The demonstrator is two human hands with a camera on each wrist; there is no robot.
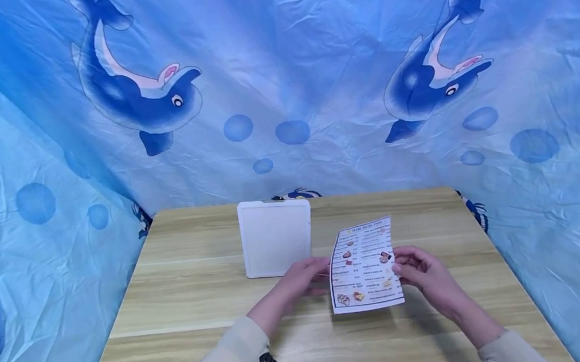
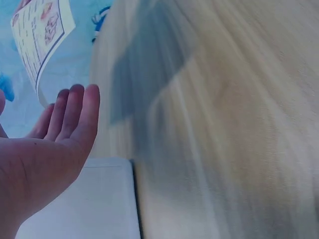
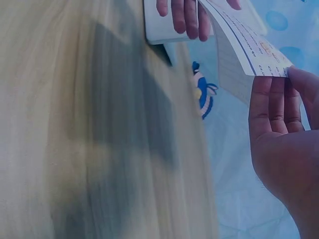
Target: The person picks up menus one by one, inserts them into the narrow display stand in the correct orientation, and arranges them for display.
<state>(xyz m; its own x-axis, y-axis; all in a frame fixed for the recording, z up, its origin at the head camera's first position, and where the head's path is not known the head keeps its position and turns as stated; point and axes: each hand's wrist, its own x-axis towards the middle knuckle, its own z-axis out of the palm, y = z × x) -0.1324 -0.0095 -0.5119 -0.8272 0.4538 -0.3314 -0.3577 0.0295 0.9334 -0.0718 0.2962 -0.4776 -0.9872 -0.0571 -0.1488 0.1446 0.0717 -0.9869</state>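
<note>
A printed paper menu with a dark border, columns of text and small food pictures is held above the table, slightly bowed. My right hand pinches its right edge, thumb in front and fingers behind, as the right wrist view also shows that hand doing. At the left edge is my left hand, its fingertips close to the paper. Extended fingers mark the left hand in the left wrist view; whether they touch the menu I cannot tell. Behind the left hand a white rectangular board stands upright.
The wooden table has the shadows of the hands and paper on it. Beyond its back edge hangs a blue curtain printed with dolphins and bubbles, which also covers both sides.
</note>
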